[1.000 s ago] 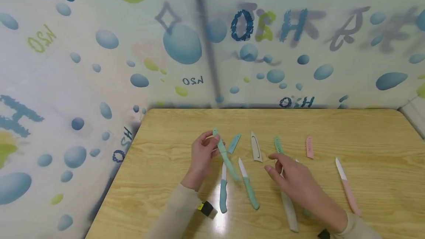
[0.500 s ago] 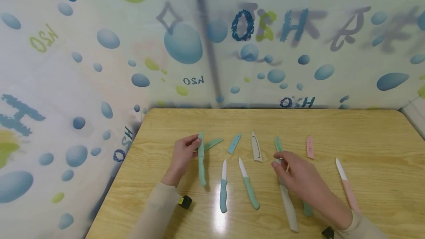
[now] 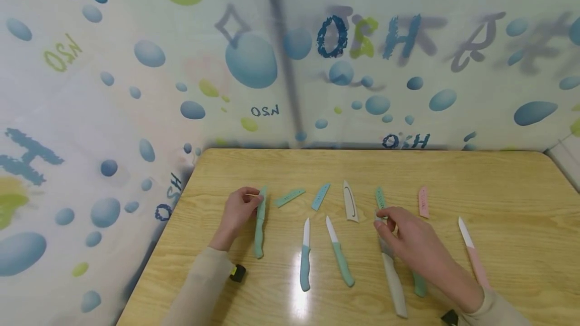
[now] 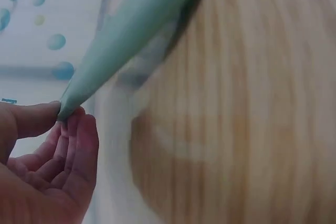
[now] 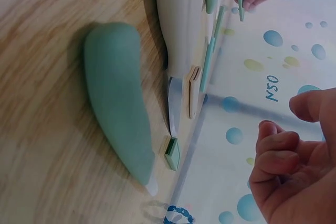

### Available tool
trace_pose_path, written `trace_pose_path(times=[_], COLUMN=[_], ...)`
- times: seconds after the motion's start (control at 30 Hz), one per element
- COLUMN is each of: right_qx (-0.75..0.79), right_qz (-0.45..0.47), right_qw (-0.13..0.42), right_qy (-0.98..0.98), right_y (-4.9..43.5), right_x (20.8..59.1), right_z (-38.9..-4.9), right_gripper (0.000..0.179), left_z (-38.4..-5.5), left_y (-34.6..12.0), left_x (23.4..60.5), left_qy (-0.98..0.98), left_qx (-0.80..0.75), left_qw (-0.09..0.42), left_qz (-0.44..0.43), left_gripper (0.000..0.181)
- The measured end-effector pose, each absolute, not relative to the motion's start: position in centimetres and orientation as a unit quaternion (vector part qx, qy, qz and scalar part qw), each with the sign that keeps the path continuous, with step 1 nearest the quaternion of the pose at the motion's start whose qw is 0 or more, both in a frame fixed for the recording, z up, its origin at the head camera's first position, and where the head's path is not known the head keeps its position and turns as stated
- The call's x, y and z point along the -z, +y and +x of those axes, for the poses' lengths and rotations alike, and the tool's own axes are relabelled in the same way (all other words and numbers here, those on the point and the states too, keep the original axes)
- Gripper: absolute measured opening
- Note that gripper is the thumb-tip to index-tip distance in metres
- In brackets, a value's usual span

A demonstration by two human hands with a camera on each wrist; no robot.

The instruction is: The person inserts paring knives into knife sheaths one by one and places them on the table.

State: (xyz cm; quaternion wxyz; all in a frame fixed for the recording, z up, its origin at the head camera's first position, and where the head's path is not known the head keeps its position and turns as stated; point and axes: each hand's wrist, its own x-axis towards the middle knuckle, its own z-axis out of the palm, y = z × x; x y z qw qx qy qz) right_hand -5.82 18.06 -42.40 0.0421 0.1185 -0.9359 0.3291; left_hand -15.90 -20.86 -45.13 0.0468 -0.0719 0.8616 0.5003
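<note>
My left hand (image 3: 238, 210) pinches a green paring knife (image 3: 260, 235) by the far end of its green sheath, handle toward me, at the left of the table. In the left wrist view, thumb and fingertips meet at the narrow end of this sheathed knife (image 4: 121, 40). My right hand (image 3: 414, 245) hovers with bent, relaxed fingers over a cream-handled knife (image 3: 395, 286), holding nothing. Partly hidden under it lies a green-handled knife (image 3: 419, 284); the right wrist view shows this green handle (image 5: 115, 87) beside the cream handle (image 5: 181, 24).
Between my hands lie a blue knife (image 3: 305, 265) and a green knife (image 3: 342, 263), blades away from me. A pink knife (image 3: 476, 260) lies right. Behind are loose sheaths: green (image 3: 290, 197), blue (image 3: 320, 196), cream (image 3: 350, 205), another green (image 3: 379, 196), pink (image 3: 423, 202).
My left hand has carried the sheathed green knife leftward and lowered it, uncovering the green sheath and the blue knife's blade. My right hand has shifted slightly right.
</note>
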Motion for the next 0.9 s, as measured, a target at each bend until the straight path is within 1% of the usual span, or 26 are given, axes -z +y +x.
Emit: trace_pose_path(times=[0.27,0.9], right_qx=[-0.319,-0.318], right_qz=[0.122,0.130], right_qw=[0.045,0.053], right_qy=[-0.939,-0.938], right_y=[18.0,18.0], right_x=[42.5,42.8], right_z=[-6.0,-6.3], right_gripper=[0.025,0.020], left_z=[-16.1,-16.6], left_y=[-21.7,-21.9], left_x=[45.2,45.2], left_qy=[0.913,0.944], left_qx=[-0.403,-0.323], left_qw=[0.044,0.067], left_qz=[-0.038,-0.020], left_gripper=[0.021,0.018])
